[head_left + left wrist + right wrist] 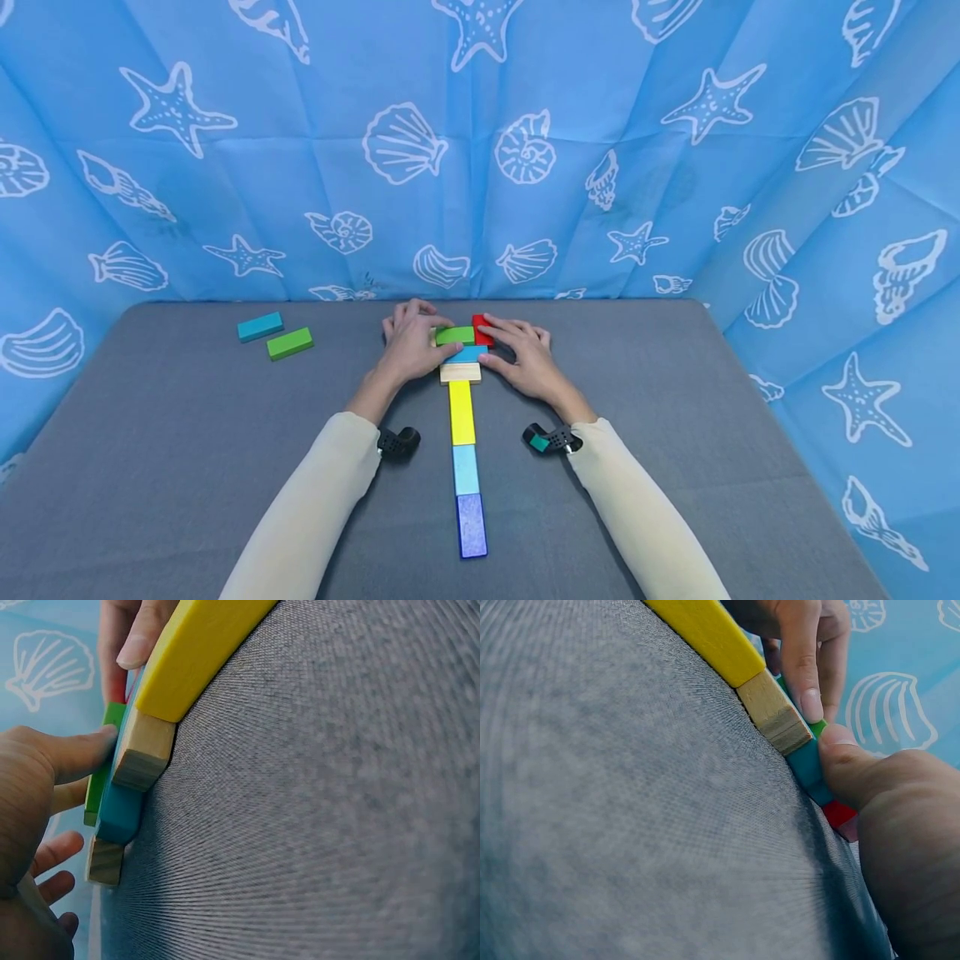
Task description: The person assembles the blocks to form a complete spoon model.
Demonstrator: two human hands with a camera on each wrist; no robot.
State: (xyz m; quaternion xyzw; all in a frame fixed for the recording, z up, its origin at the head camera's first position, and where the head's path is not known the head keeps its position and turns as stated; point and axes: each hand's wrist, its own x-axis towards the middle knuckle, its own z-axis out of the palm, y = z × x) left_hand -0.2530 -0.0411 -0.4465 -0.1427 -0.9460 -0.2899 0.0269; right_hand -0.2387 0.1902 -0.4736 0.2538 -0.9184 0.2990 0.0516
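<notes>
My left hand [412,343] pinches a green block [455,336], thumb on the near side and index finger on the far side. My right hand [529,360] holds a red block [478,319] at the green block's right end. Its index finger lies over the red block, while the thumb tip rests by the right end of a blue block [470,354]. That blue block lies directly before the green one. A plain wooden block [105,862] shows past the blue block's left end in the left wrist view, beside my left fingers.
Nearer me, a wooden block [460,373] continues into a line of yellow [462,412], light blue [465,469] and dark blue [472,526] blocks. At the left lie loose teal [259,327] and green [290,343] blocks. A blue curtain [465,208] hangs behind the grey table [187,467].
</notes>
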